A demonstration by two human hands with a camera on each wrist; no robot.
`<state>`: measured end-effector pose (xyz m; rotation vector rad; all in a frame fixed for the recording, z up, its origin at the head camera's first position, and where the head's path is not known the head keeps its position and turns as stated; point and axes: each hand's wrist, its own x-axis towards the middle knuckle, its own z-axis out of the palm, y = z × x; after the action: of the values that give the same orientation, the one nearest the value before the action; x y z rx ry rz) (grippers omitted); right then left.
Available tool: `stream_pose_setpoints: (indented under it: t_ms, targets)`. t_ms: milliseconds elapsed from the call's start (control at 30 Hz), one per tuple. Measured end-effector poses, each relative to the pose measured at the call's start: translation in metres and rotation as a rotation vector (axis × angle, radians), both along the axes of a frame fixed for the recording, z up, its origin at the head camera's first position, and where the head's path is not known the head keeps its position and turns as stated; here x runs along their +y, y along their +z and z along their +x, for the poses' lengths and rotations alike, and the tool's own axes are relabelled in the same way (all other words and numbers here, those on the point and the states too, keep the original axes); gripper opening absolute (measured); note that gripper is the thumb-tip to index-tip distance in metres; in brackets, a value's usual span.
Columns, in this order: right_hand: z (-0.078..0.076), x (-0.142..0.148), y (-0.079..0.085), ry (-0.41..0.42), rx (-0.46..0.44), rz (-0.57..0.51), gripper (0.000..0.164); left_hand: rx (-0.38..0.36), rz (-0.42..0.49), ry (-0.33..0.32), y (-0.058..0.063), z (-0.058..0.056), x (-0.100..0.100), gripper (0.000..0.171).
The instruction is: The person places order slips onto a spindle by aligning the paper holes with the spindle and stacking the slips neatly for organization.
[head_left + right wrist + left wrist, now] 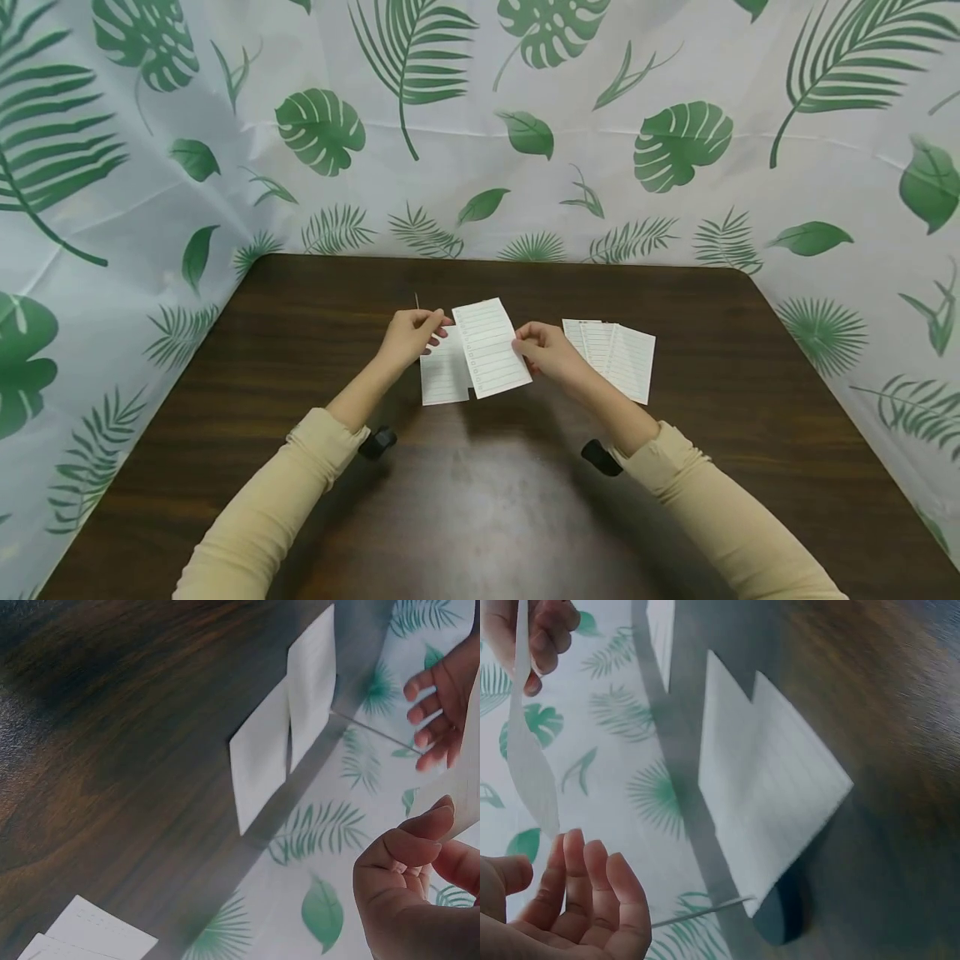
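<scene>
Nearest to me, my beige sleeves (255, 508) come in from the lower edge, with a black device on my left wrist (377, 442) and another on my right wrist (602, 457); beyond them the dark wooden table (487, 517) spreads out, glossy in its near part; past the cuffs, my right hand (546, 352) pinches 1 lined sheet (491, 346) by its right edge, thumb against curled finger; the sheet is up off the wood, its top leaning to the left, with small marks running down its left side; my left hand (408, 337) is loosely spread beside the sheet's upper left corner, fingers gently bent and gripping nothing, though I cannot tell whether a fingertip touches the paper.

Under and behind the held sheet, 2 overlapping white sheets (772, 772) sit slanted over a dark rounded base (781, 911); a thin rod (701, 911) sticks up at their far corner, near my left fingers; to the right, by my right forearm, at least 3 lined sheets (630, 362) lie fanned across each other on the wood, well apart from the slanted pair; farthest off, behind the table's rounded back corners, hangs a white backdrop (585, 108) printed with green leaves.
</scene>
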<state>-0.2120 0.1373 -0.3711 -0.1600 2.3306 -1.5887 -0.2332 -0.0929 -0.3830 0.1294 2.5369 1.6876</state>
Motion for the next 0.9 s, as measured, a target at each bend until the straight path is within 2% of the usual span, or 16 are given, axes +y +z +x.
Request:
stream_pose_setpoints:
  t_ms: [300, 600, 800, 900]
  targets:
    - [0.001, -0.003, -0.002, 0.018, 0.01, 0.001, 0.018, -0.075, 0.037, 0.029, 0.009, -0.005, 0.006, 0.034]
    - [0.004, -0.011, -0.001, 0.086, 0.02, -0.04, 0.02, -0.047, 0.075, 0.075, 0.016, -0.008, 0.002, 0.029]
    - [0.003, -0.014, -0.006, 0.137, 0.032, -0.062, 0.02, -0.078, 0.106, 0.099, 0.023, -0.012, -0.002, 0.03]
    - [0.002, -0.018, -0.008, 0.128, 0.04, -0.04, 0.019, -0.081, 0.122, 0.105, 0.026, -0.013, -0.004, 0.03]
